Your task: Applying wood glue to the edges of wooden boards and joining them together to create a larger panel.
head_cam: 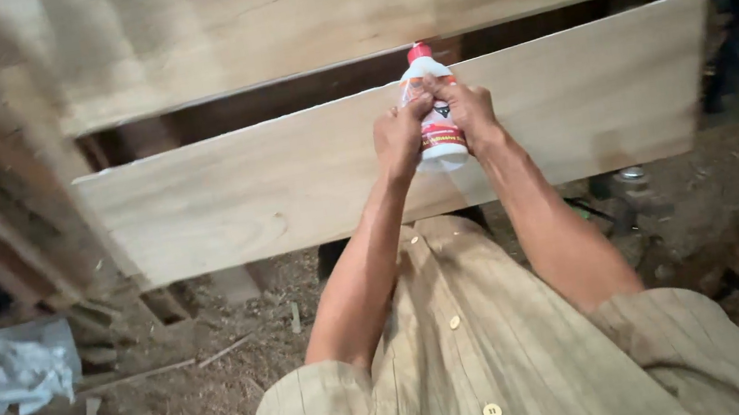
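Both hands grip a white glue bottle against a wooden board.

We see the left hand (398, 135) and right hand (469, 110) closed around the white bottle (439, 138) with its red cap (419, 52) upward, held in front of the pale plank (287, 176). A crumpled white cloth (8, 369) lies on the dirt floor (212, 397).

Warm light washes my pale wooden plank (287, 176) bright, almost glaring; the dirt floor (222, 395) sits dim, corners soft and blurred.
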